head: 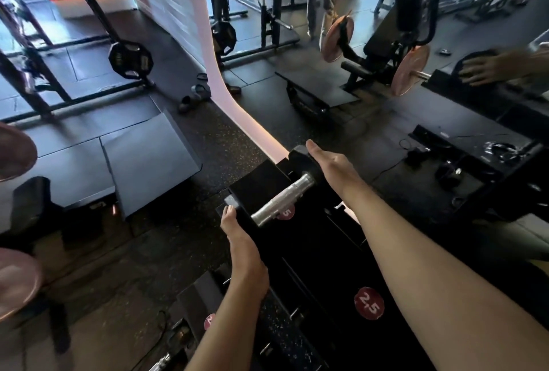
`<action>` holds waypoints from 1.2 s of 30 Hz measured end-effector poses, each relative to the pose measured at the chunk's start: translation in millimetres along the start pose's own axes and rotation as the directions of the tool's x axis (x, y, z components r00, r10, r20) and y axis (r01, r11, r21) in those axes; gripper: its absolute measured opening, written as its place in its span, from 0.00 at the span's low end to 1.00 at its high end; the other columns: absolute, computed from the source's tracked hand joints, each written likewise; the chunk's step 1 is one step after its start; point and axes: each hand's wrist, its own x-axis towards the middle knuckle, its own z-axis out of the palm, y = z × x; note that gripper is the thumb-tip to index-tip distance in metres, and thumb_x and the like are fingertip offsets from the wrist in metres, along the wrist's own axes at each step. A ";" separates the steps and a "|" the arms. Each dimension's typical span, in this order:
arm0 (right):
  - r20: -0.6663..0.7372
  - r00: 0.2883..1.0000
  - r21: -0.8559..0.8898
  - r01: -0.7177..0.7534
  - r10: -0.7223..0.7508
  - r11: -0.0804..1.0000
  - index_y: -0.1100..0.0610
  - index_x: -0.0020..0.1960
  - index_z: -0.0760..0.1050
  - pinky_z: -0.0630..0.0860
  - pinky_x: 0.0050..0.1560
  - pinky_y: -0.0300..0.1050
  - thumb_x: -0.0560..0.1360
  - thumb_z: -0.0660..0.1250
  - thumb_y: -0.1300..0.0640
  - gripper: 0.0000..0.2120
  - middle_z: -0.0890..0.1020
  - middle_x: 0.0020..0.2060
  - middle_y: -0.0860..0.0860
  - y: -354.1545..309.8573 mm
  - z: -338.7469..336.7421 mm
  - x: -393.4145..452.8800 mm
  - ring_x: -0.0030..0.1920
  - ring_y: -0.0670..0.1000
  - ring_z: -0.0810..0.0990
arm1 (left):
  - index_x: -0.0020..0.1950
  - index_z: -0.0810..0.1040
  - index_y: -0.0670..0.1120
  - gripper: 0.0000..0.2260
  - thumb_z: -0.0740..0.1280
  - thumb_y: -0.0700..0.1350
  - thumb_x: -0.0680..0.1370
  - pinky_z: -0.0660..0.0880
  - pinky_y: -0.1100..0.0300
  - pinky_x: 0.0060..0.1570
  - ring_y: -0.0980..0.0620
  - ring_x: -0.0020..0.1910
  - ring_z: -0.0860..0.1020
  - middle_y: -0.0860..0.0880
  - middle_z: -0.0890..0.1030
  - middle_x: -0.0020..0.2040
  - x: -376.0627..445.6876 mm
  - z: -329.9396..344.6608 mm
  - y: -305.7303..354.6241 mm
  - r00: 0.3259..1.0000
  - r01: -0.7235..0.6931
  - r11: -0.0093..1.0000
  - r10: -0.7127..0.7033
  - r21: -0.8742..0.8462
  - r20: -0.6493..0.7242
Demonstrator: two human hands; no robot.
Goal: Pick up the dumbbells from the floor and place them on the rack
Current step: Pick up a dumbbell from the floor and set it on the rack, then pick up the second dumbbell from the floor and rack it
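Dark gym floor [166,252] open leftward, both hands' fingers flat against dumbbell [282,195] ends, grasping nothing, on rack [326,266] edge

Both hands steadying dumbbell [285,189], on rack [320,252]

Black plate [130,59] hangs on a frame [38,85] far left; shoes [193,96] lie by the mirror; pink plates [410,70] sit reflected.

Dim, backlit from bright upper-left windows; wide-angle edges bend, and the periphery blurs.
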 end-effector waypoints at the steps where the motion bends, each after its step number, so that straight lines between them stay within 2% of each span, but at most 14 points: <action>1: -0.012 1.000 -0.004 -0.006 0.006 1.000 0.52 0.75 0.79 0.66 0.79 0.47 0.80 0.62 0.29 0.34 0.80 0.74 0.48 0.4 -1.0 -1.6 0.77 0.50 0.74 | 0.83 0.71 0.54 0.50 0.62 0.83 0.69 0.71 0.37 0.75 0.38 0.76 0.72 0.44 0.72 0.79 -5.3 -0.6 2.1 1.000 -0.005 1.000 0.005 0.001 0.023; 5: -0.039 0.999 -0.023 -0.015 0.014 1.000 0.52 0.74 0.80 0.66 0.81 0.52 0.74 0.60 0.23 0.42 0.82 0.72 0.48 0.7 -8.9 -23.2 0.75 0.50 0.76 | 0.83 0.67 0.62 0.47 0.64 0.83 0.69 0.57 0.28 0.82 0.35 0.87 0.60 0.43 0.62 0.88 -22.4 -4.4 6.4 0.999 -0.042 0.998 0.042 0.036 -0.016; 8: -0.030 0.999 0.006 0.014 -0.013 1.000 0.52 0.75 0.78 0.66 0.81 0.54 0.74 0.59 0.23 0.43 0.81 0.73 0.48 -4.5 -19.4 -50.9 0.76 0.49 0.75 | 0.88 0.56 0.61 0.38 0.61 0.72 0.81 0.53 0.41 0.84 0.45 0.87 0.57 0.50 0.57 0.89 -62.5 19.6 26.1 0.985 -0.134 0.986 0.143 0.098 -0.094; 10: -0.025 0.999 0.020 0.020 -0.020 1.000 0.52 0.77 0.76 0.67 0.79 0.51 0.76 0.58 0.24 0.42 0.79 0.75 0.50 -11.7 -29.9 -71.9 0.77 0.51 0.74 | 0.89 0.53 0.56 0.36 0.60 0.66 0.85 0.53 0.50 0.79 0.47 0.88 0.54 0.49 0.54 0.90 -86.7 37.7 34.2 0.971 -0.202 0.965 0.220 0.165 -0.096; 13: -0.041 0.999 0.075 0.023 -0.020 0.997 0.53 0.79 0.74 0.73 0.61 0.40 0.84 0.56 0.33 0.32 0.79 0.73 0.53 -22.0 -51.6 -111.2 0.73 0.53 0.77 | 0.90 0.54 0.53 0.32 0.60 0.60 0.88 0.55 0.52 0.77 0.47 0.88 0.53 0.47 0.52 0.90 -121.7 64.3 45.0 0.965 -0.231 0.948 0.253 0.221 -0.077; 16: -0.133 0.991 0.141 0.048 -0.029 0.989 0.50 0.77 0.76 0.73 0.66 0.51 0.85 0.53 0.34 0.30 0.81 0.72 0.53 -26.3 -80.7 -165.3 0.69 0.56 0.81 | 0.89 0.57 0.52 0.32 0.62 0.59 0.87 0.56 0.54 0.76 0.48 0.86 0.57 0.46 0.52 0.89 -162.6 82.4 47.3 0.958 -0.262 0.921 0.284 0.287 -0.036; 18: -0.219 0.975 0.170 0.064 -0.025 0.983 0.50 0.75 0.77 0.75 0.68 0.57 0.86 0.52 0.35 0.29 0.83 0.69 0.53 -22.5 -102.0 -212.3 0.64 0.56 0.84 | 0.87 0.62 0.52 0.31 0.64 0.59 0.86 0.58 0.54 0.78 0.51 0.82 0.63 0.46 0.58 0.87 -196.5 91.6 44.0 0.951 -0.307 0.903 0.306 0.299 0.053; 20: -0.312 0.950 0.189 0.069 -0.007 0.980 0.52 0.73 0.79 0.78 0.65 0.54 0.87 0.52 0.38 0.27 0.85 0.66 0.54 -12.8 -124.8 -267.8 0.60 0.57 0.87 | 0.80 0.71 0.52 0.28 0.68 0.61 0.83 0.62 0.50 0.82 0.50 0.81 0.69 0.47 0.70 0.82 -234.7 101.4 30.6 0.945 -0.315 0.898 0.265 0.306 0.193; 22: -0.398 0.917 0.210 0.076 0.014 0.975 0.55 0.70 0.81 0.81 0.63 0.55 0.88 0.52 0.41 0.26 0.87 0.62 0.55 0.4 -147.5 -330.6 0.58 0.59 0.88 | 0.78 0.75 0.52 0.26 0.70 0.59 0.81 0.71 0.55 0.73 0.53 0.76 0.73 0.52 0.78 0.76 -282.0 111.6 14.4 0.928 -0.305 0.893 0.201 0.331 0.313; 24: -0.467 0.883 0.227 0.079 0.037 0.971 0.53 0.68 0.82 0.80 0.64 0.59 0.89 0.52 0.42 0.24 0.88 0.60 0.54 17.8 -171.2 -395.3 0.57 0.59 0.89 | 0.72 0.78 0.55 0.18 0.69 0.56 0.83 0.72 0.56 0.67 0.52 0.73 0.73 0.55 0.80 0.69 -335.1 119.3 -3.2 0.915 -0.292 0.878 0.140 0.380 0.379; 27: -0.546 0.834 0.253 0.075 0.079 0.965 0.45 0.62 0.82 0.82 0.66 0.60 0.88 0.54 0.42 0.19 0.89 0.58 0.50 44.5 -207.7 -493.9 0.56 0.56 0.89 | 0.69 0.79 0.57 0.12 0.66 0.53 0.85 0.68 0.45 0.77 0.47 0.76 0.75 0.54 0.81 0.67 -414.0 124.3 -34.4 0.870 -0.291 0.860 0.056 0.418 0.490; 31: -0.630 0.763 0.319 0.081 0.147 0.944 0.46 0.61 0.80 0.80 0.65 0.59 0.89 0.54 0.44 0.17 0.87 0.60 0.53 67.9 -250.4 -624.6 0.59 0.60 0.88 | 0.69 0.80 0.56 0.13 0.65 0.54 0.86 0.74 0.47 0.68 0.47 0.72 0.79 0.52 0.83 0.68 -514.6 130.8 -75.6 0.775 -0.325 0.820 -0.055 0.472 0.630; 34: -0.689 0.702 0.343 0.097 0.180 0.934 0.49 0.64 0.79 0.79 0.67 0.61 0.89 0.54 0.44 0.18 0.87 0.60 0.53 81.3 -274.2 -713.9 0.61 0.63 0.87 | 0.68 0.81 0.56 0.11 0.63 0.52 0.87 0.76 0.47 0.68 0.51 0.66 0.82 0.55 0.85 0.62 -584.7 139.0 -103.1 0.690 -0.349 0.793 -0.143 0.500 0.709; 36: -0.748 0.628 0.366 0.119 0.216 0.923 0.49 0.64 0.80 0.79 0.67 0.60 0.88 0.55 0.44 0.18 0.87 0.61 0.54 90.2 -284.1 -770.9 0.61 0.63 0.87 | 0.66 0.81 0.58 0.10 0.65 0.54 0.86 0.75 0.46 0.69 0.50 0.67 0.82 0.55 0.85 0.64 -630.8 145.8 -121.2 0.605 -0.378 0.767 -0.220 0.519 0.766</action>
